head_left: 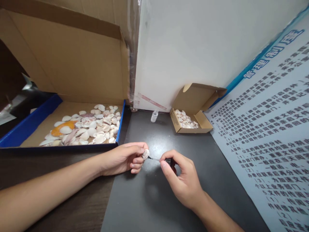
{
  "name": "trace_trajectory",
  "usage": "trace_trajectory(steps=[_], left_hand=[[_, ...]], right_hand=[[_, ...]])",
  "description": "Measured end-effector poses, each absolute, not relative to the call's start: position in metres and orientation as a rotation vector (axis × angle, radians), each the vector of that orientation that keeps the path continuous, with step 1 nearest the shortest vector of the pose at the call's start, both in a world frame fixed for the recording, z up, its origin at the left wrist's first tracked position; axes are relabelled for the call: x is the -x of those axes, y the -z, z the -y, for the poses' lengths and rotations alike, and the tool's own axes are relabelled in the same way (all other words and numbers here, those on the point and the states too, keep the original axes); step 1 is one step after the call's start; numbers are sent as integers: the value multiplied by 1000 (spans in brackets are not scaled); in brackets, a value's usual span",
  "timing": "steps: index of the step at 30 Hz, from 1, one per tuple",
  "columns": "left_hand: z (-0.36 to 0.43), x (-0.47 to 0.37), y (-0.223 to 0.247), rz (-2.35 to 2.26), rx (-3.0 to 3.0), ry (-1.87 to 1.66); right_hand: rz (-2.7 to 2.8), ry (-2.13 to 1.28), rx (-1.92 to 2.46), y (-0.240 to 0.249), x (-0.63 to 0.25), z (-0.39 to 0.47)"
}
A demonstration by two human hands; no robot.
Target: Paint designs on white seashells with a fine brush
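Note:
My left hand (126, 158) pinches a small speckled seashell (145, 154) between thumb and fingers, above the dark grey tabletop. In my right hand (182, 177) is a small brush (154, 159) with a thin stem and a dark handle, mostly hidden by the fingers. Its dark tip points left and meets the edge of the shell; whether it presses on it I cannot tell. Behind both hands a small clear glass bottle (154, 116) with a printed label stands upright on the table.
To the left, an open blue-edged cardboard box (70, 108) holds many pale seashells (100, 138) and an orange one (63, 128). A smaller open carton (193, 130) with shells sits at the back right. A printed board (263, 129) leans along the right, near a white panel (193, 42).

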State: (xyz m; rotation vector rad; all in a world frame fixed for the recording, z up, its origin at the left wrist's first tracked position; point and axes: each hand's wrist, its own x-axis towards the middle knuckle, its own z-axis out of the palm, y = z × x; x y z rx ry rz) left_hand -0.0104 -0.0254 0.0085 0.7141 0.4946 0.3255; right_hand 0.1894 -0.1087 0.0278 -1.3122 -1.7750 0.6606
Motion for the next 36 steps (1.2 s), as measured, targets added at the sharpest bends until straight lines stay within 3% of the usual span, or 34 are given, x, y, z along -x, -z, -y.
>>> trace_trajectory(steps=[36], left_hand=[[24, 11, -5, -509, -720, -319]], right_hand=[[1757, -650, 1307, -28, -189, 107]])
